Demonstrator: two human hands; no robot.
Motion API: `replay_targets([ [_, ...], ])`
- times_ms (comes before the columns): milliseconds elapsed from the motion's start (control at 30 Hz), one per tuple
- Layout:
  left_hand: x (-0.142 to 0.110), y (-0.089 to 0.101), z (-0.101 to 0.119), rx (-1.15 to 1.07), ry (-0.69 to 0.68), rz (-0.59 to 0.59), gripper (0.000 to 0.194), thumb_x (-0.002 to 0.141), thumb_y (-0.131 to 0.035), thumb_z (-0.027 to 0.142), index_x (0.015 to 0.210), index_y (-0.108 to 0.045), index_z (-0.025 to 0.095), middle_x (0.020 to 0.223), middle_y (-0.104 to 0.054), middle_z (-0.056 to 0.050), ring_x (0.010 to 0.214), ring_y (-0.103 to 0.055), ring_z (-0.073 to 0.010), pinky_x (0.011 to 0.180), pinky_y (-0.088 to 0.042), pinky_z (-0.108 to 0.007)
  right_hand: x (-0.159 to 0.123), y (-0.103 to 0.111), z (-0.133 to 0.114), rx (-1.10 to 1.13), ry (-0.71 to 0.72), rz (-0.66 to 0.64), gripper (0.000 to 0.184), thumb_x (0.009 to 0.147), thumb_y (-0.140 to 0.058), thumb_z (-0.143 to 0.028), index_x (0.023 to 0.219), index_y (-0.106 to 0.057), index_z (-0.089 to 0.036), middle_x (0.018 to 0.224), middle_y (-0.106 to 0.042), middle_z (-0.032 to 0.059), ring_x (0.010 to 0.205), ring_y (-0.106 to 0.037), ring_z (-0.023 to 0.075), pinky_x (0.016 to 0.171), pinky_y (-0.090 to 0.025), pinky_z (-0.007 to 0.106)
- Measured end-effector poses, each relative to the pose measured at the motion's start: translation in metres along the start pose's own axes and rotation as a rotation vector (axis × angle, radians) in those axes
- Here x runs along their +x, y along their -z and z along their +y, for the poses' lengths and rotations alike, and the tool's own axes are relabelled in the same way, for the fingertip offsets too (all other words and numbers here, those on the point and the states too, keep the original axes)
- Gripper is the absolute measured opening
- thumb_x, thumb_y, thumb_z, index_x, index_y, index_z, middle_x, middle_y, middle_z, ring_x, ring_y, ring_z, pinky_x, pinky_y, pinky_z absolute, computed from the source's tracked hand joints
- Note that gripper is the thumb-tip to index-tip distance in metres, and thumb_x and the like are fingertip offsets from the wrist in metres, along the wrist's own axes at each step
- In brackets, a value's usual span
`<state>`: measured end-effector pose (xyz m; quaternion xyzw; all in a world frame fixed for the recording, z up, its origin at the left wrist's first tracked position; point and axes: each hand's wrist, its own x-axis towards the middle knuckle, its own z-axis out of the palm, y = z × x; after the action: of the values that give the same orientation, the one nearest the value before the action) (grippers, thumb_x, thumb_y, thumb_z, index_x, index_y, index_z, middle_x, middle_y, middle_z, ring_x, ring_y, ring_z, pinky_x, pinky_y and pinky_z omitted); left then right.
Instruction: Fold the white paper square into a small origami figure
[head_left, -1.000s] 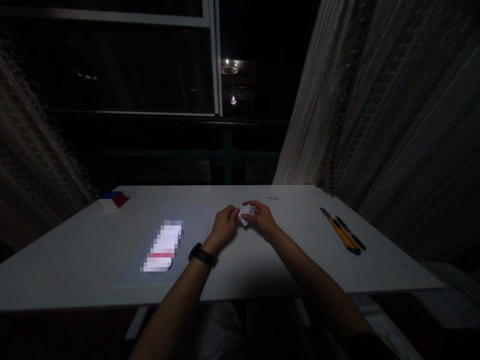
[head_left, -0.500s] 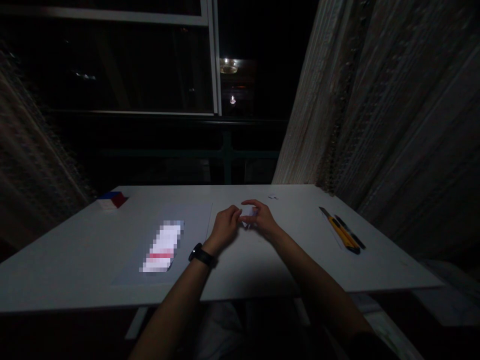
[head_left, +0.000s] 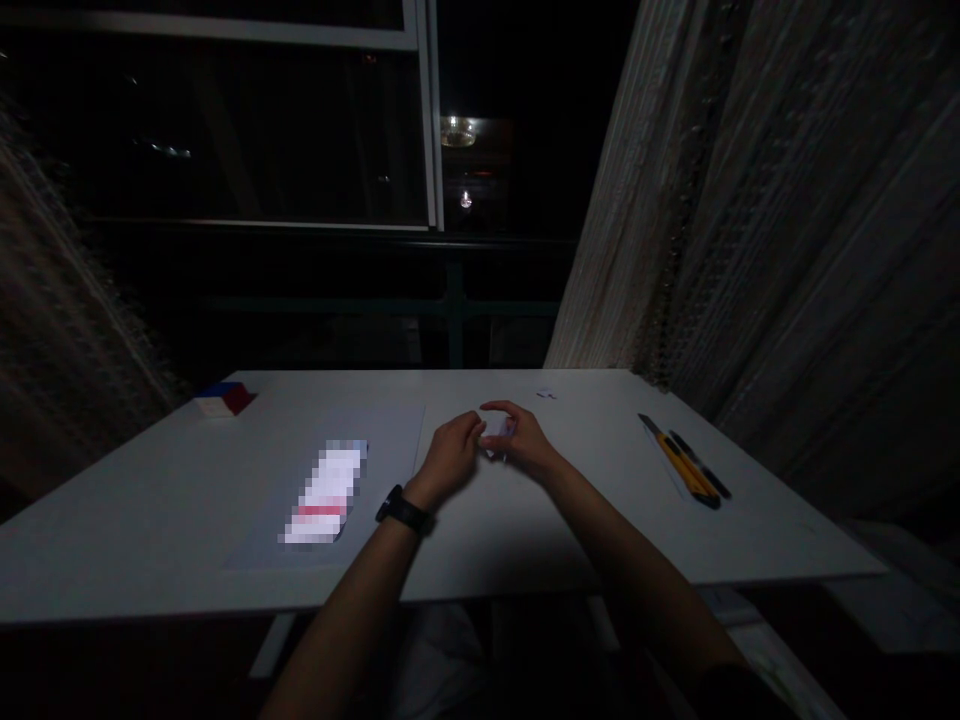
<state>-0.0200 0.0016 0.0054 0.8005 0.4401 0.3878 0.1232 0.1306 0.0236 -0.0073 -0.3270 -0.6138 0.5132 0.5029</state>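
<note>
Right hand (head_left: 528, 440): fingers curled round a white paper (head_left: 495, 426), gripping it; left hand (head_left: 450, 450): fingers bunched beside the paper, grip unclear; beyond the fingers, scraps (head_left: 550, 396); to their left, lit phone (head_left: 328, 492) on a sheet (head_left: 397, 435), then cube (head_left: 222, 401); to their right, yellow cutter (head_left: 684, 467), pen (head_left: 702, 466); beneath, counter (head_left: 622, 450).

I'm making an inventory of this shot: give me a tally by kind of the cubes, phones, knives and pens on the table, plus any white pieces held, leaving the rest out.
White piece: 1, partly hidden
Cube: 1
Phone: 1, screen blurred
Knife: 1
Pen: 1
Total: 5
</note>
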Motion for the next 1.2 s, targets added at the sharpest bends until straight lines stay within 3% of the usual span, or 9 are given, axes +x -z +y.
replay_targets([
  [467, 0.0, -0.002, -0.002, -0.14, 0.068, -0.022, 0.033, 0.087, -0.036, 0.041, 0.07, -0.051, 0.017, 0.064, -0.053, 0.001, 0.061, -0.048, -0.0118, 0.056, -0.032, -0.024, -0.003, 0.002, -0.007, 0.022, -0.077, 0.003, 0.062, 0.043, -0.08, -0.019, 0.101, -0.058, -0.014, 0.049, -0.052, -0.0071, 0.04, -0.048, 0.0088, 0.038, -0.04, 0.02],
  [700, 0.003, -0.002, -0.004, -0.051, 0.145, 0.088, 0.033, 0.087, -0.035, 0.041, 0.069, -0.05, 0.017, 0.062, -0.053, 0.001, 0.06, -0.047, -0.0122, 0.056, -0.032, -0.025, -0.004, 0.016, -0.016, 0.124, -0.116, -0.166, 0.067, 0.05, -0.077, -0.017, 0.113, -0.053, -0.022, 0.075, -0.062, -0.0003, 0.061, -0.058, 0.0121, 0.053, -0.047, 0.024],
  [967, 0.003, 0.001, 0.001, -0.058, 0.139, 0.094, 0.033, 0.087, -0.036, 0.041, 0.068, -0.05, 0.017, 0.061, -0.053, 0.001, 0.059, -0.048, -0.0118, 0.056, -0.032, -0.024, -0.002, 0.017, -0.015, 0.123, -0.08, -0.106, 0.062, 0.052, -0.078, -0.023, 0.109, -0.054, -0.016, 0.075, -0.066, 0.003, 0.064, -0.062, 0.0166, 0.059, -0.05, 0.031],
  [1200, 0.002, -0.001, 0.0, -0.09, 0.092, 0.049, 0.032, 0.087, -0.035, 0.04, 0.071, -0.051, 0.017, 0.063, -0.053, 0.001, 0.06, -0.047, -0.0112, 0.057, -0.033, -0.023, -0.001, 0.011, -0.01, 0.02, -0.04, -0.059, 0.056, 0.052, -0.078, -0.027, 0.102, -0.057, -0.014, 0.066, -0.062, -0.0008, 0.056, -0.057, 0.0121, 0.051, -0.047, 0.026],
])
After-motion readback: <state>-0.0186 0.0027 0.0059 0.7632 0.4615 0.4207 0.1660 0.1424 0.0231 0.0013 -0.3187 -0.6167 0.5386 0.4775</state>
